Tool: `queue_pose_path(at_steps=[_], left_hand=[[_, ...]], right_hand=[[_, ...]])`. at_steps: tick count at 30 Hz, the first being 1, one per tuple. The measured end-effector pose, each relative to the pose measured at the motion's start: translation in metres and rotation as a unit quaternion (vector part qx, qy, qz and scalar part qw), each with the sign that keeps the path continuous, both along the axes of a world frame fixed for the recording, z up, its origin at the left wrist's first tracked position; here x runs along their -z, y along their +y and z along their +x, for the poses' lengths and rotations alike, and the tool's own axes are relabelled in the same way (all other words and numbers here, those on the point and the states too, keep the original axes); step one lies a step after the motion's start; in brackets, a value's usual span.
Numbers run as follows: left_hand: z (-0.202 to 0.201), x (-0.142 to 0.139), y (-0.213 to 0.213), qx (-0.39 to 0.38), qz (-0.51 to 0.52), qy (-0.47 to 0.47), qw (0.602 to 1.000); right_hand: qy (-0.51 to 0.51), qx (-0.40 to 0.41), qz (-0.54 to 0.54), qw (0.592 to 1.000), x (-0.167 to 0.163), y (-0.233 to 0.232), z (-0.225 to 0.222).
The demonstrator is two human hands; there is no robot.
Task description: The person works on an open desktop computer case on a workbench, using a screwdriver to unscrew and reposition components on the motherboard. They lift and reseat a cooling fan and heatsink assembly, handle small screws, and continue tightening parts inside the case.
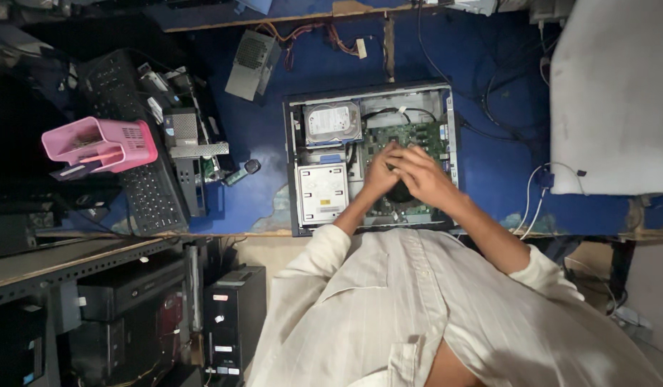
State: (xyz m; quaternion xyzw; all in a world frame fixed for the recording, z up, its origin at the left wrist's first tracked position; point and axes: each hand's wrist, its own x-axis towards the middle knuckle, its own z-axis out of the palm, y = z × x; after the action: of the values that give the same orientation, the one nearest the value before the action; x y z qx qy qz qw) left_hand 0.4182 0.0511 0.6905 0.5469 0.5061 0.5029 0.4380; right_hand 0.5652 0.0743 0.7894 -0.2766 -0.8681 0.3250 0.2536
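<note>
Inside the open computer case [297,172] on the blue bench, both hands meet over the green motherboard [410,136]. The left hand [380,174] lies with fingers together, pointing toward the case's far wall; the right hand [423,174] overlaps it, fingers loosely spread and pressing on a round black cooler [401,192] that shows just under them. Whether either hand pinches anything cannot be told. Left of the hands in the case sit a silver hard drive [332,122] and a grey optical drive [321,192]. Well left of the case stand a black keyboard [149,193] and a pink basket [102,143].
</note>
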Motion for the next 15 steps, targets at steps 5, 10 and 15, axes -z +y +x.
queue_pose_path(at_steps=[5,10,15], left_hand=[[0.017,-0.015,-0.031,-0.144,0.026,-0.014,0.989],[0.033,-0.012,-0.038,-0.176,0.026,0.026,0.984],[0.019,0.0,-0.017,-0.138,-0.039,-0.064,0.987]], right_hand=[[0.016,0.035,-0.004,0.999,0.013,0.004,-0.003],[-0.015,0.125,0.055,0.99,0.023,-0.005,-0.014],[0.05,0.041,0.039,0.997,0.009,-0.002,-0.013]])
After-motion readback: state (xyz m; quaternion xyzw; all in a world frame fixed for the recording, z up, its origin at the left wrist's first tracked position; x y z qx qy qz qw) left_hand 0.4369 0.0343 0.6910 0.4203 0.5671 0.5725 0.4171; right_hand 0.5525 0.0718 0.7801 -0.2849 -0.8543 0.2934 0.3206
